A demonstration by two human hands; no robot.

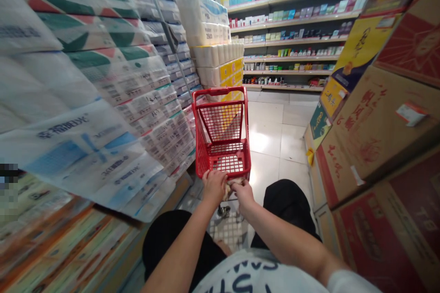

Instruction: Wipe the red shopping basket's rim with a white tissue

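My left hand point(215, 187) and right hand point(243, 195) close around the near rim point(239, 175) of a red wire-mesh shopping cart point(202, 155), its long axis pointing straight ahead.

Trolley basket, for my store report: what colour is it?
The trolley basket is red, in the head view.

One left hand point(215, 187), one right hand point(243, 194), one red shopping cart point(220, 91), six store shelves point(295, 42).

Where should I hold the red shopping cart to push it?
Hold the top rail of the red shopping cart at the end nearest you, coming from behind and above, like the left hand and right hand. That rail runs across, so it's easy to wrap around.
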